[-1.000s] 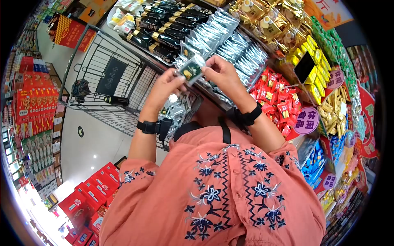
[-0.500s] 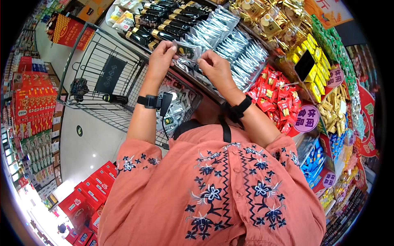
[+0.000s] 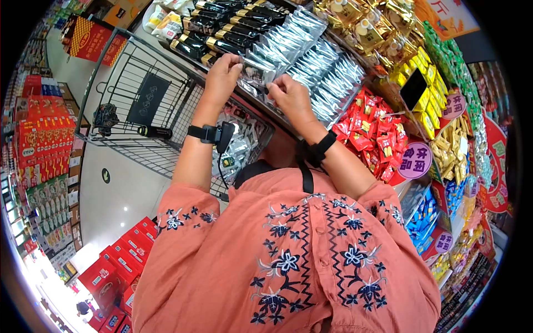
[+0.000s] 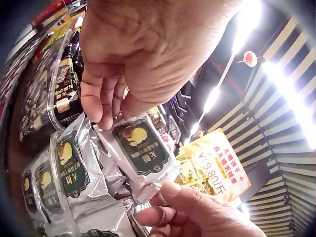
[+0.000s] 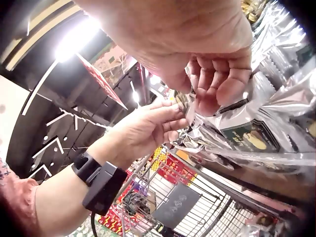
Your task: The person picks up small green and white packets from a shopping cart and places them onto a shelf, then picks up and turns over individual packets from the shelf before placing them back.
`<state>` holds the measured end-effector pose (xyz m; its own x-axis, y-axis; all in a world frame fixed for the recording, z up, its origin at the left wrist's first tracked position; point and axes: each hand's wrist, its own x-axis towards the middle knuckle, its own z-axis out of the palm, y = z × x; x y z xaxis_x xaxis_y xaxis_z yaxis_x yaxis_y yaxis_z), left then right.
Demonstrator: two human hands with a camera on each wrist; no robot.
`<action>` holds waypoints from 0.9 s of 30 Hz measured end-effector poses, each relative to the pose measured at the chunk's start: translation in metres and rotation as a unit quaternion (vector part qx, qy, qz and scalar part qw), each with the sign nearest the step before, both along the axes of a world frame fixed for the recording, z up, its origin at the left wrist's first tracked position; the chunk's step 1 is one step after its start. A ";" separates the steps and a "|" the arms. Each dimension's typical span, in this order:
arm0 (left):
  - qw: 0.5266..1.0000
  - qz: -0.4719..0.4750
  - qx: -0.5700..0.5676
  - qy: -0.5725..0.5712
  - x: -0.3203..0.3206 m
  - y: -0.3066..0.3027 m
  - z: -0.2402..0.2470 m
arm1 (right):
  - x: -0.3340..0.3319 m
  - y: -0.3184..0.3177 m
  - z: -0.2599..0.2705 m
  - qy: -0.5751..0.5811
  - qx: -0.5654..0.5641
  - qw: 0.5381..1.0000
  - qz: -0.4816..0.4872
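In the head view the left hand [image 3: 221, 82] and right hand [image 3: 292, 100] are over the near edge of the display of silver packets [image 3: 288, 41]. The left wrist view shows a silver packet [image 4: 143, 152] with a dark green label between them. The left hand [image 4: 148, 54] pinches its upper corner, and the right hand [image 4: 197, 212] pinches the opposite end between thumb and fingers. In the right wrist view the packet is seen edge-on beside the left hand [image 5: 143, 129]; the curled fingers of the right hand [image 5: 197, 59] partly hide it.
A shopping cart [image 3: 147, 102] stands left of the display, with loose silver packets [image 3: 240, 145] at its near end. Black packs [image 3: 244, 28] lie beyond the left hand. Red packets [image 3: 369, 130] and a purple sign [image 3: 415, 160] are at the right.
Both hands have moved forward from above the cart's end to the display, the packet turning from label-up to nearly edge-on. In the last half second they barely moved.
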<state>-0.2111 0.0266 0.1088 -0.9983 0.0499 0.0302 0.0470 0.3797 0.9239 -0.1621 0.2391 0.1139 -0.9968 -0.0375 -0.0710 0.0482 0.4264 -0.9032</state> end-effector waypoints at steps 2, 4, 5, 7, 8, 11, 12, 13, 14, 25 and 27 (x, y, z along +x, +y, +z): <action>1.000 0.014 0.013 0.003 0.001 0.001 -0.001 | 0.000 0.001 -0.003 0.004 -0.020 1.000 0.004; 0.999 0.034 0.040 -0.001 0.005 0.003 0.003 | 0.000 0.000 -0.001 0.005 -0.032 0.999 0.008; 0.999 0.031 0.020 0.004 0.007 0.002 0.004 | 0.000 0.000 0.000 0.004 -0.033 0.999 0.009; 0.999 0.026 -0.022 0.014 0.012 0.002 0.010 | 0.000 0.000 0.000 -0.001 -0.034 0.999 0.004; 0.999 0.023 -0.021 0.014 0.015 0.003 0.012 | 0.000 -0.001 0.000 -0.005 -0.034 0.999 0.000; 0.999 0.011 -0.022 0.023 0.021 0.013 0.019 | -0.001 -0.002 -0.003 0.003 -0.025 1.000 -0.004; 0.999 0.006 -0.024 0.032 0.021 0.015 0.019 | -0.002 -0.003 -0.003 0.010 -0.020 1.000 -0.004; 0.999 0.001 -0.026 0.040 0.022 0.017 0.019 | -0.002 -0.003 -0.003 0.021 -0.007 1.000 -0.006; 0.999 0.005 -0.017 0.046 0.022 0.018 0.018 | -0.002 -0.004 -0.003 0.033 0.007 0.999 -0.007; 0.989 0.000 -0.117 0.088 0.022 0.022 0.013 | 0.002 -0.004 0.012 0.080 0.121 0.989 0.002; 0.988 0.013 -0.116 0.100 0.025 0.022 0.015 | 0.001 -0.002 0.011 0.084 0.130 0.988 0.010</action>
